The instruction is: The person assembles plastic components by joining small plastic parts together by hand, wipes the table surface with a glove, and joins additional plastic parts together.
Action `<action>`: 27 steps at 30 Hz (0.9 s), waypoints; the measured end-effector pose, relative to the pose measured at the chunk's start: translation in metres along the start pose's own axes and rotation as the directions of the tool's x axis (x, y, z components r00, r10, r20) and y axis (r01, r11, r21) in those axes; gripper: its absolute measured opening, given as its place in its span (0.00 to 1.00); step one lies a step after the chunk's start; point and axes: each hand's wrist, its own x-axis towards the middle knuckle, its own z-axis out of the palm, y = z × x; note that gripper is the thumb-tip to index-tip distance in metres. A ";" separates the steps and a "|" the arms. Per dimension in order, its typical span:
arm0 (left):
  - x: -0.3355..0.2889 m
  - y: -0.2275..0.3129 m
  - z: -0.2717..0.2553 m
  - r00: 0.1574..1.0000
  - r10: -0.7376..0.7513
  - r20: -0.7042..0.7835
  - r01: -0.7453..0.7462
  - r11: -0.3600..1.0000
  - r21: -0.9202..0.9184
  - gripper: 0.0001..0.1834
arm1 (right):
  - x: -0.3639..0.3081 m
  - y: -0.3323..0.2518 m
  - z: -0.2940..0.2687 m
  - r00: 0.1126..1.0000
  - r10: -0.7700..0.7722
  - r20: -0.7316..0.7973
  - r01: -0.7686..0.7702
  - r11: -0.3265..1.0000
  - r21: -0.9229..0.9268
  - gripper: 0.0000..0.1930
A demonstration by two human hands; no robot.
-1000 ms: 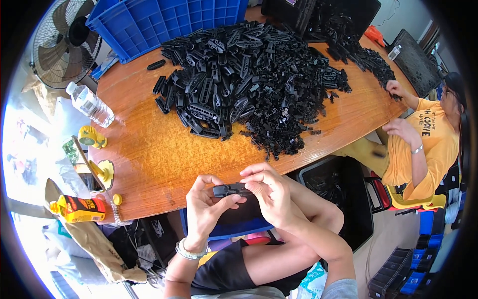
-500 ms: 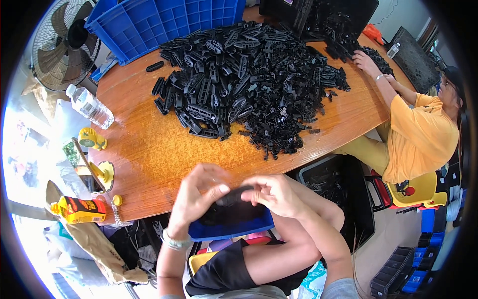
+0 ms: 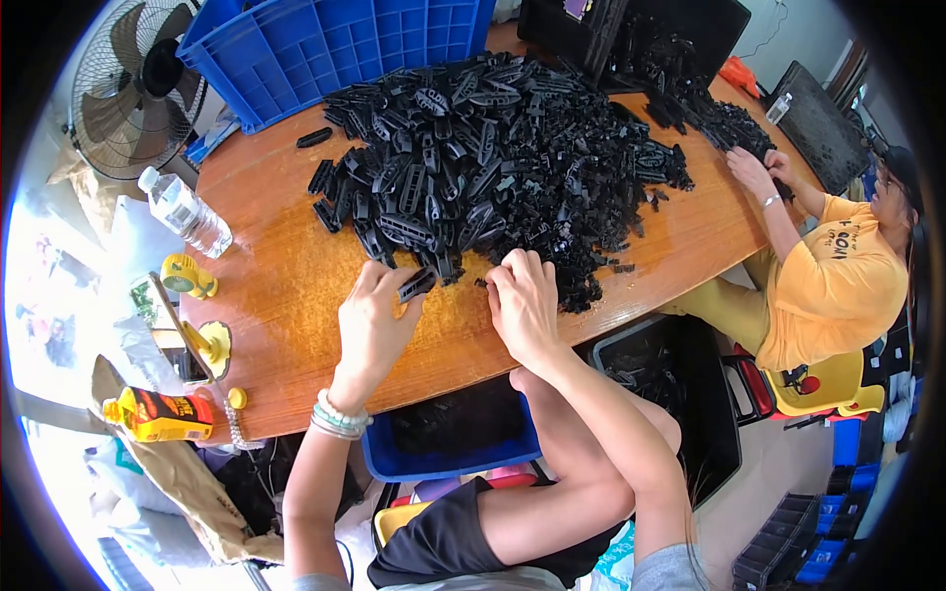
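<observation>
Fingers of the left hand pinch a black shell at seven o'clock of the pile, best held lightly by its edges; right hand curls at six, grip unclear

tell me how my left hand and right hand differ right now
The left hand holds a black part; the right hand has its fingertips by the small black pieces, its grip unclear. The left hand has bracelets at its wrist; the right hand's wrist is bare. Both are over the wooden table.
</observation>
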 end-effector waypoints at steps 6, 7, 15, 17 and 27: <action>-0.023 0.007 -0.012 0.817 -0.386 0.429 0.570 0.424 -0.704 0.14 | -0.004 -0.004 -0.001 0.995 -0.061 -0.077 0.069 0.992 0.103 0.12; -0.025 0.009 -0.014 0.816 -0.388 0.428 0.570 0.426 -0.702 0.14 | -0.005 -0.004 -0.001 0.995 -0.062 -0.078 0.070 0.992 0.106 0.12; -0.048 0.028 -0.023 0.770 -0.379 0.513 0.529 -0.071 -0.846 0.16 | -0.011 0.002 0.003 0.996 -0.074 0.045 0.074 0.997 0.011 0.09; -0.055 0.030 -0.023 0.763 -0.412 0.499 0.527 -0.051 -0.848 0.15 | -0.008 -0.002 0.000 0.997 -0.076 -0.033 0.078 0.996 0.053 0.08; -0.071 0.045 -0.015 0.732 -0.448 0.513 0.584 0.027 -0.811 0.14 | -0.003 -0.010 0.003 0.995 -0.098 0.033 0.095 0.992 0.082 0.07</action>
